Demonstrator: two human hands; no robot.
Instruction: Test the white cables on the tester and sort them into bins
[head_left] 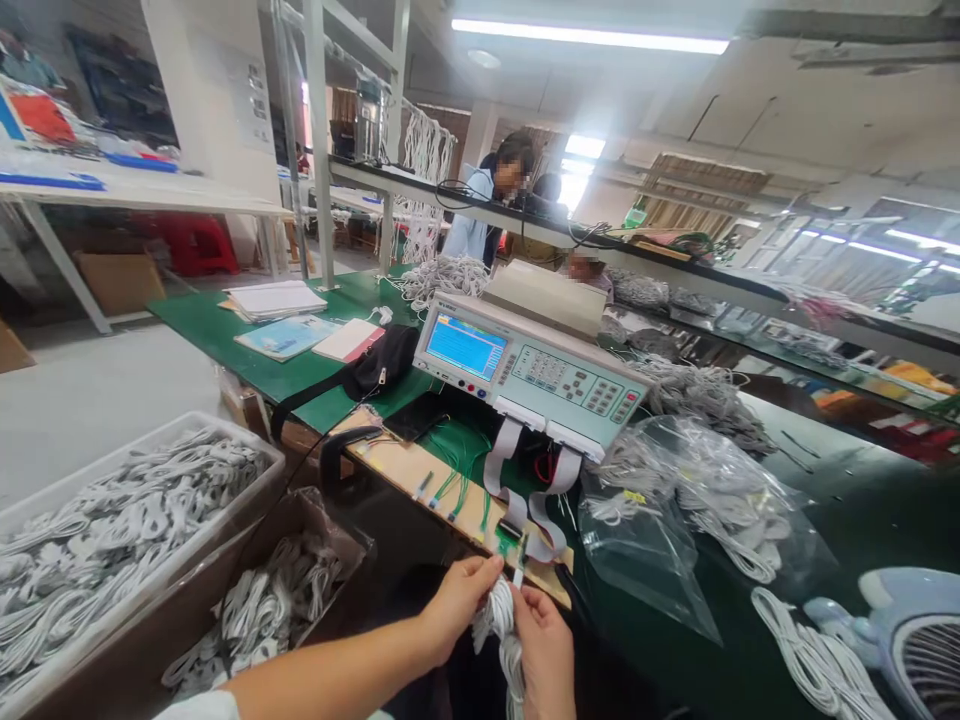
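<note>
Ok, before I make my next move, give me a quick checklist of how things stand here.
1. Bundle in hand: ok, held between left hand and right hand.
2. Tester on: ok, its screen is lit blue.
3. Screen reading: cannot tell, text too small.
4. Ribbon cables in place: ok, they run from the tester's front down to the board.
5. White cable end seated: cannot tell, it is by the board's edge but contact is unclear.
6. Plastic bag away from hands: ok, it lies right of the board.
</note>
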